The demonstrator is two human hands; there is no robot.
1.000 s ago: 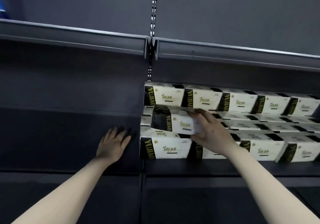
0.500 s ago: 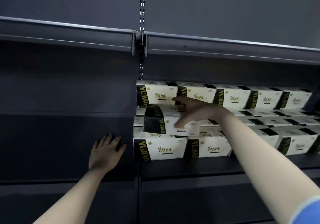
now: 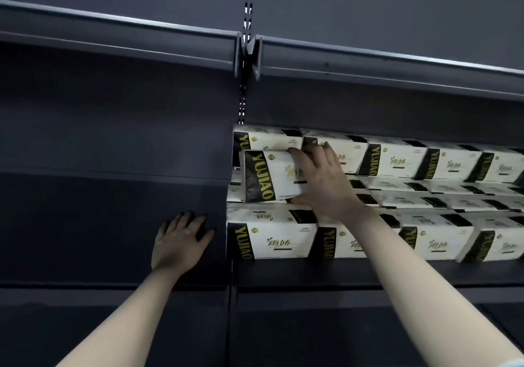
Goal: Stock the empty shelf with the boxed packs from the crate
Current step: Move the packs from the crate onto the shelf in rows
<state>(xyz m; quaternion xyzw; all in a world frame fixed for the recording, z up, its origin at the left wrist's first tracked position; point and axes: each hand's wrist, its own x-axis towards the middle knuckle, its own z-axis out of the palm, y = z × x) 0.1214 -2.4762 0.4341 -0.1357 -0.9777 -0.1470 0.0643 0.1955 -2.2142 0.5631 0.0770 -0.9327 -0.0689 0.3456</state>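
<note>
A white boxed pack with a black YUJIAO band [image 3: 266, 175] is tilted at the left end of the stacked packs, above the front bottom pack [image 3: 272, 239]. My right hand [image 3: 323, 182] grips its right end, fingers over the top edge and thumb under it. My left hand [image 3: 178, 242] rests flat, fingers spread, on the dark bare shelf [image 3: 99, 225] left of the stack. Rows of the same packs [image 3: 411, 162] fill the right shelf bay in two layers. The crate is out of view.
A slotted upright [image 3: 246, 26] divides the left and right bays. The upper shelf's front rail [image 3: 368, 60] runs across overhead. The shelf's front lip [image 3: 283, 290] runs below the packs, with dark panels beneath.
The pack has risen and tipped more upright against the top row. My right hand shifted from lying over its top to gripping its right end. My left hand stays flat on the shelf.
</note>
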